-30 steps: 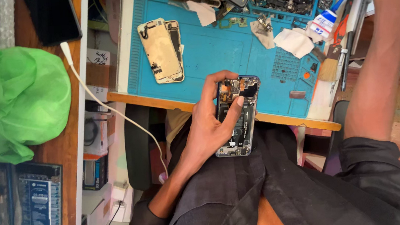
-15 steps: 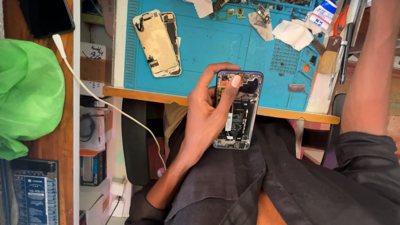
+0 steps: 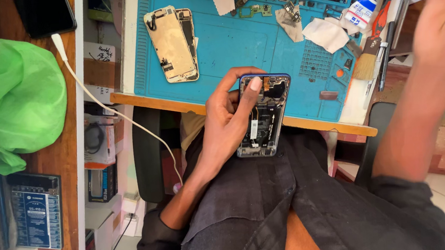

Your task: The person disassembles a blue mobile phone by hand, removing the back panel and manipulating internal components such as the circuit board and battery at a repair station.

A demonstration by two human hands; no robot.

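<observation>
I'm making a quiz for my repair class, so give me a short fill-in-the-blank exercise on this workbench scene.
1. The left hand holds an opened blue-framed phone with its ____ pressed on the upper edge.
2. The blue rubber work mat carries a detached gold-coloured phone panel lying ____.
3. The crumpled plastic bag on the wooden shelf is ____.

Missing words: thumb; flat; green

Opened phone (image 3: 262, 115) before mat (image 3: 236, 38); bag (image 3: 8, 101) far left.

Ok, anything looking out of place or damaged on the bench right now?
The left hand holds an opened phone with its insides bare. A detached screen panel lies on the blue mat, its back scuffed. Crumpled tissues lie among loose parts.
</observation>
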